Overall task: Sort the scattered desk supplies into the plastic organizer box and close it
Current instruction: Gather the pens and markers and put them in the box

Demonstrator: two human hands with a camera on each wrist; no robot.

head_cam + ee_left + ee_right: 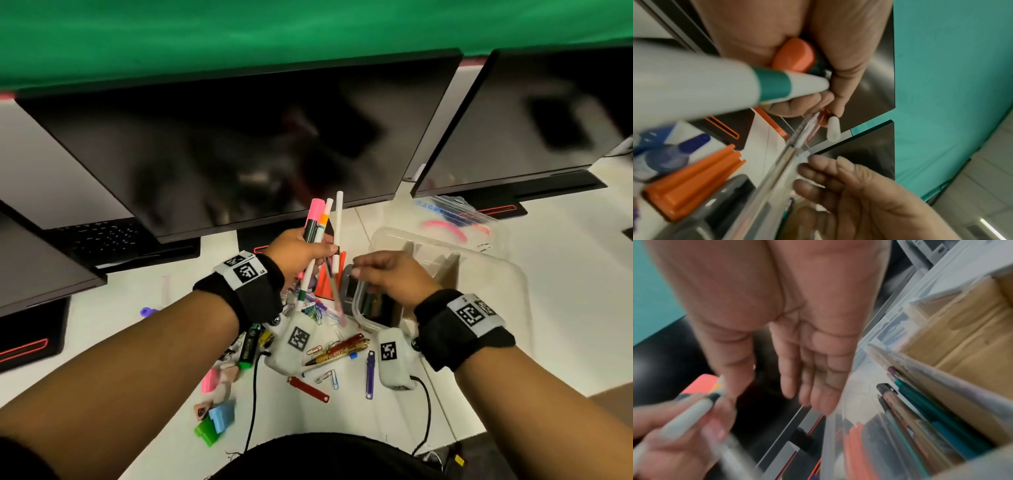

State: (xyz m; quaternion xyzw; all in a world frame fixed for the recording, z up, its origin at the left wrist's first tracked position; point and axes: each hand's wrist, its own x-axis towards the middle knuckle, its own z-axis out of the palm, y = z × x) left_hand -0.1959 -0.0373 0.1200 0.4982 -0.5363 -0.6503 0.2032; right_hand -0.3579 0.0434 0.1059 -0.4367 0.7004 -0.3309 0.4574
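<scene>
My left hand [322,255] grips a bundle of pens [323,222] upright above the desk: a pink-capped highlighter, a white pen with an orange band and a plain white pen. In the left wrist view the fingers [830,104] curl round a teal-banded white pen [715,84], an orange cap [795,55] and a clear pen [785,159]. My right hand [356,270] hovers just right of the bundle with relaxed fingers [807,394] and holds nothing. Below it the clear organizer box [359,308] stands open; its near compartment has several pens [920,410] beside cardboard dividers [972,337].
Loose supplies lie near the front edge: paper clips [329,377], a red bar [308,389], gold and red pens [339,351], a purple pen [370,377], a green highlighter [248,349], coloured erasers [222,414]. An orange holder [329,281] stands left of the box. Monitors [239,144] line the back.
</scene>
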